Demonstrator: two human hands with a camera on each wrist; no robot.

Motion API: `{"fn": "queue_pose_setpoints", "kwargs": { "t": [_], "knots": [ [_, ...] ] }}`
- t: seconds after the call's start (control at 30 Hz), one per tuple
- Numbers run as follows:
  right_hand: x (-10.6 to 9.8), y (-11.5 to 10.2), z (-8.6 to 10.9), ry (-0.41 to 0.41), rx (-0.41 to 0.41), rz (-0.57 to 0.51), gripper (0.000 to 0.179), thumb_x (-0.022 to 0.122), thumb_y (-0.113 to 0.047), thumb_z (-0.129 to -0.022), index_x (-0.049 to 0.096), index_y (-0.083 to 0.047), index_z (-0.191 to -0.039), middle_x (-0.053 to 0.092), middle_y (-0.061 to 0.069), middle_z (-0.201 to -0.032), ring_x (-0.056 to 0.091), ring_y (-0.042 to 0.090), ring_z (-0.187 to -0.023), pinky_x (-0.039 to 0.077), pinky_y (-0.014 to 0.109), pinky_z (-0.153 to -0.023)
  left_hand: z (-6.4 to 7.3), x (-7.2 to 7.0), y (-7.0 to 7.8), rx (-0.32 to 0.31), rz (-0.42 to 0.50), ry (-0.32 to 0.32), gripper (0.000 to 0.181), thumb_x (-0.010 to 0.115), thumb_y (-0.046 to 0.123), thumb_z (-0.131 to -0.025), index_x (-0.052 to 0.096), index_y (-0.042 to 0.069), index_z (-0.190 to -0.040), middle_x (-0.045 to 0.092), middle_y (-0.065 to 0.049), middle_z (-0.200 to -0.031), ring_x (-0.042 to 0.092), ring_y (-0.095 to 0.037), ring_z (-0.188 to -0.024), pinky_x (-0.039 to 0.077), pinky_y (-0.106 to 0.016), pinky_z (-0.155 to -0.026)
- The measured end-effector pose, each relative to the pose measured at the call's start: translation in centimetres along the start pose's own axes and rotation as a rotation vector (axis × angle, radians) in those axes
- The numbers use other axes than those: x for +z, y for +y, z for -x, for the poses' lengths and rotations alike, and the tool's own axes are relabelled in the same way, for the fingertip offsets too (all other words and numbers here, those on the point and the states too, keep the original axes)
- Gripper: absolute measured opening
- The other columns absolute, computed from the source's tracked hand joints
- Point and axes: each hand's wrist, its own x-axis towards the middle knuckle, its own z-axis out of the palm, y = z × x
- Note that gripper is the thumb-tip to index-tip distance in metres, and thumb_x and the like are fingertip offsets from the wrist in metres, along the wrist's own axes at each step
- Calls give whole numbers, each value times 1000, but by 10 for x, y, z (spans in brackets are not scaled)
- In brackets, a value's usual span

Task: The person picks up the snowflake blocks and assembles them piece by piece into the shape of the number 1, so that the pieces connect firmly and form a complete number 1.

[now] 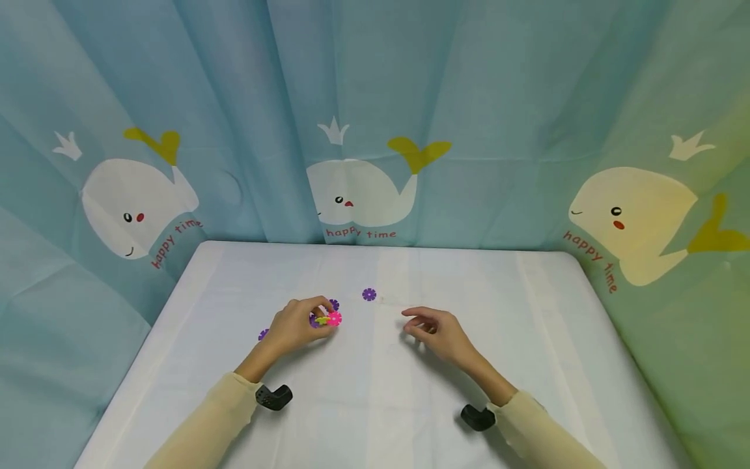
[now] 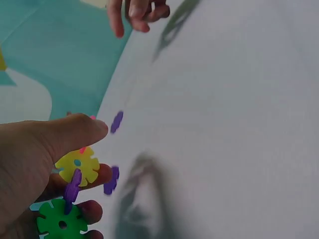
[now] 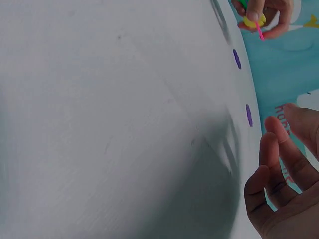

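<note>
My left hand (image 1: 293, 326) holds a small chain of joined plastic snowflake discs above the table. The chain has a green disc (image 2: 50, 219), a purple disc (image 2: 73, 188), a yellow disc (image 2: 88, 168) and a pink disc (image 1: 334, 318) at its tip. In the left wrist view, the thumb and fingers are curled round the chain, partly hiding it. To the right hovers my right hand (image 1: 441, 333), fingers loosely bent, holding nothing. A loose purple disc (image 1: 369, 294) lies on the table between and beyond the hands; another purple disc (image 1: 334, 304) lies just behind the left fingers.
Partly hidden by the left wrist, one more purple disc (image 1: 263, 334) sits on the white-covered table (image 1: 387, 404). A blue-green curtain (image 1: 504, 98) with whale prints hangs along the table's back and sides. Each wrist carries a black camera (image 1: 274, 397).
</note>
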Motion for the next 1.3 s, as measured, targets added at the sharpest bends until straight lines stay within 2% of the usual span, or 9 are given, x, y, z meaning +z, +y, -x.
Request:
{"fn": "queue_pose_setpoints", "kwargs": {
  "t": [0.2, 0.37, 0.7, 0.87, 1.07, 1.3],
  "knots": [
    [0, 1, 0, 9, -19, 31, 31, 76, -9, -93, 72, -4, -123, 76, 4, -98, 68, 20, -73, 53, 28, -65, 8, -7, -13, -15, 9, 13, 27, 87, 24, -82, 71, 21, -103, 73, 7, -84, 59, -10, -74, 47, -33, -62],
    [7, -1, -8, 1, -66, 69, 34, 77, -8, -92, 71, -4, -125, 76, 5, -102, 67, 16, -75, 54, 28, -68, 14, -12, -20, -17, 4, 33, 26, 87, 24, -82, 71, 20, -103, 74, 7, -86, 60, -10, -76, 48, -34, -64],
    [22, -2, -49, 2, -111, 132, 44, 81, -9, -89, 67, -2, -131, 72, 18, -112, 64, 22, -79, 52, 32, -71, 17, -14, -26, -3, 2, 31, 26, 87, 24, -83, 73, 19, -104, 73, 10, -84, 60, -8, -73, 48, -33, -65],
    [31, -1, -74, -19, -77, 190, 46, 80, -10, -89, 66, -2, -132, 70, 18, -113, 58, 21, -78, 48, 32, -71, 16, -13, -27, 34, 7, 4, 26, 87, 22, -83, 73, 18, -105, 72, 11, -82, 57, -5, -69, 47, -30, -63],
    [38, -2, -94, -48, -20, 259, 44, 80, -11, -89, 68, -5, -130, 70, 16, -111, 57, 18, -76, 48, 36, -72, 15, -12, -26, 94, 31, -27, 25, 85, 21, -85, 73, 18, -106, 72, 9, -84, 59, -5, -72, 49, -29, -68],
    [42, -1, -107, -70, 58, 328, 41, 81, -14, -88, 71, -10, -127, 68, 11, -109, 62, 27, -98, 49, 47, -88, 13, -12, -25, 102, 38, -69, 24, 85, 22, -86, 72, 18, -106, 71, 9, -84, 59, -7, -73, 49, -27, -67]
  ]
}}
